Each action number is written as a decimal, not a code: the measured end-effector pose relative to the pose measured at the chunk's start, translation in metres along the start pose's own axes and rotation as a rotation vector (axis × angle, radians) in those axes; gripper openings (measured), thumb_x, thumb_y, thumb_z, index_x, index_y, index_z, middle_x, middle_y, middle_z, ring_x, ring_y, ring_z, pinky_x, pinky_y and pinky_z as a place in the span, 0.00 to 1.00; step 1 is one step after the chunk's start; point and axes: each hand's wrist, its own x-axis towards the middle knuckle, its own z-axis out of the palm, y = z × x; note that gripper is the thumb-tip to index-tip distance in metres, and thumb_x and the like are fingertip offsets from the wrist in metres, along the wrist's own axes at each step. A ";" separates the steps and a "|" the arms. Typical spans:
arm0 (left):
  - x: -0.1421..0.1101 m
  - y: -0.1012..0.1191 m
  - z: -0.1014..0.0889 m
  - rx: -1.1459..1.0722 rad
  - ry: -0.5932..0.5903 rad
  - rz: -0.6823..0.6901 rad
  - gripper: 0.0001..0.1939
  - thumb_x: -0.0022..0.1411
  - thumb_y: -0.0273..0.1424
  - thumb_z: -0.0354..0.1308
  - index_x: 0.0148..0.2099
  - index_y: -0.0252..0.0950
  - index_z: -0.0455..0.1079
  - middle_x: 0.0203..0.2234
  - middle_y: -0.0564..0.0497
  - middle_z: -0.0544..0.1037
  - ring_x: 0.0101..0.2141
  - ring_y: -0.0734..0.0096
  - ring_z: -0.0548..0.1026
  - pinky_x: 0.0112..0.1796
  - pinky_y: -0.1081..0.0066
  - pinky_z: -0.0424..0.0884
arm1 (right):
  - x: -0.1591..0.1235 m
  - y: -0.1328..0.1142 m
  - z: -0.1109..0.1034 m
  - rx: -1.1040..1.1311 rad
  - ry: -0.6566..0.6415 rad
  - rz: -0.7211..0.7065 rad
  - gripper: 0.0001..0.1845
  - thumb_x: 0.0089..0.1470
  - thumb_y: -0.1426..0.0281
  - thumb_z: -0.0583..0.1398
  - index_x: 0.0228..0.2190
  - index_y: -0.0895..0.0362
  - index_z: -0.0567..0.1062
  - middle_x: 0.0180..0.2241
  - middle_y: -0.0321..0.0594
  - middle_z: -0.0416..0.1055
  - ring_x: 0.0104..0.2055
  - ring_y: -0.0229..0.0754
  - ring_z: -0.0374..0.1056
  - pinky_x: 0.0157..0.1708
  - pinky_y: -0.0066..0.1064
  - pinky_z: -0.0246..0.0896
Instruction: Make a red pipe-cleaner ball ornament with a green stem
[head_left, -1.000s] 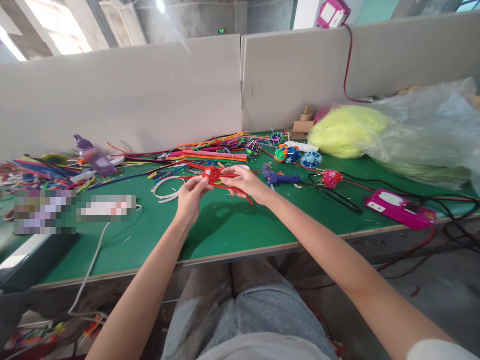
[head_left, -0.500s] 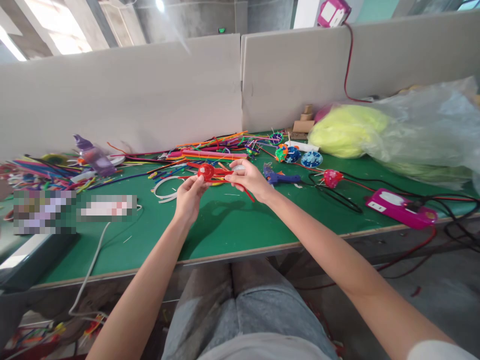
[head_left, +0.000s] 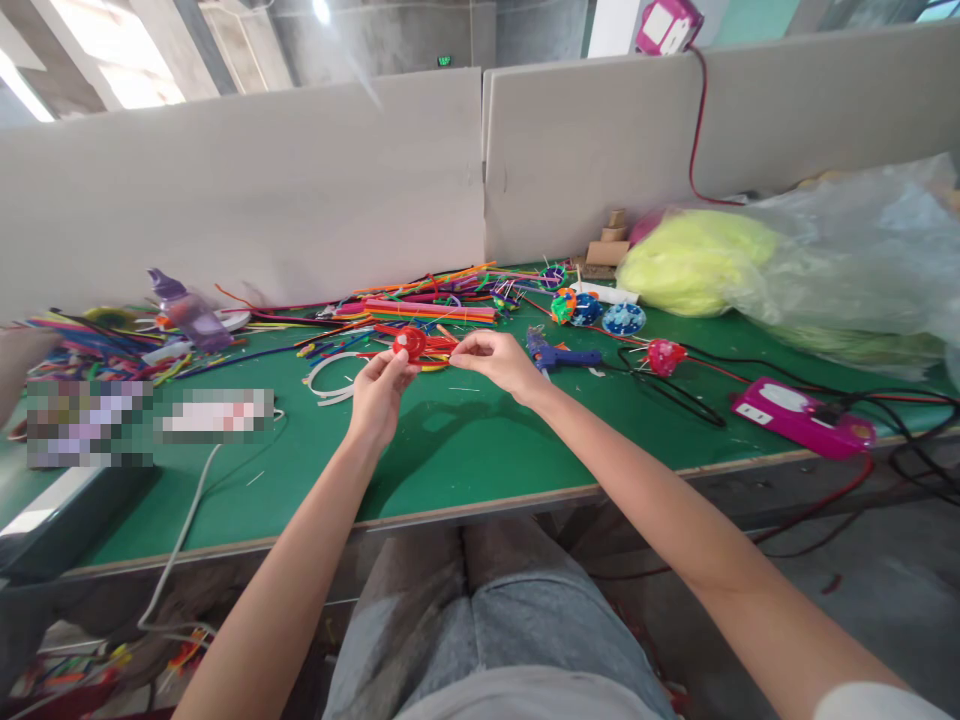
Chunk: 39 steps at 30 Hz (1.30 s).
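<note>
bottle [head_left: 193, 318]: table [head_left: 510, 460] left | glue gun [head_left: 566, 356]: right of hands [head_left: 511, 368] | bag [head_left: 847, 260]: right | partition [head_left: 247, 200]: behind table

Looking from the head, behind and above the grip of the left hand [head_left: 377, 398], forward and downward, rather near.

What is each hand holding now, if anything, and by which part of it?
The left hand holds the red piece by its near edge. Whether the right hand grips the red strips at its fingertips cannot be told.
</note>
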 end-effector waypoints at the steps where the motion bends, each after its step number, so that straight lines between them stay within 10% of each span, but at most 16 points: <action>1: 0.000 0.000 0.000 -0.006 0.001 0.001 0.13 0.45 0.37 0.71 0.26 0.35 0.72 0.20 0.56 0.75 0.25 0.80 0.73 0.35 0.76 0.69 | 0.000 0.001 0.000 -0.060 0.019 -0.029 0.11 0.43 0.63 0.67 0.25 0.59 0.76 0.27 0.38 0.74 0.30 0.38 0.67 0.32 0.30 0.60; 20: -0.004 0.004 0.003 -0.007 -0.087 -0.111 0.14 0.42 0.35 0.72 0.26 0.35 0.71 0.19 0.56 0.76 0.24 0.80 0.73 0.33 0.78 0.69 | -0.002 0.009 -0.003 -0.417 0.263 -0.161 0.25 0.56 0.49 0.57 0.23 0.58 0.75 0.22 0.38 0.72 0.25 0.37 0.64 0.28 0.29 0.53; 31: -0.001 -0.002 0.001 0.101 -0.066 0.040 0.12 0.45 0.35 0.71 0.28 0.35 0.72 0.22 0.56 0.75 0.24 0.77 0.73 0.36 0.73 0.70 | -0.010 -0.003 0.005 -0.165 -0.141 -0.106 0.20 0.47 0.52 0.64 0.24 0.58 0.75 0.21 0.35 0.69 0.23 0.36 0.62 0.25 0.28 0.54; 39: -0.002 -0.002 0.000 0.099 -0.071 0.014 0.14 0.48 0.39 0.69 0.29 0.34 0.74 0.24 0.52 0.77 0.26 0.76 0.75 0.36 0.74 0.70 | -0.008 -0.005 0.004 -0.272 -0.068 -0.240 0.16 0.53 0.58 0.61 0.23 0.58 0.74 0.23 0.36 0.69 0.27 0.37 0.61 0.30 0.29 0.54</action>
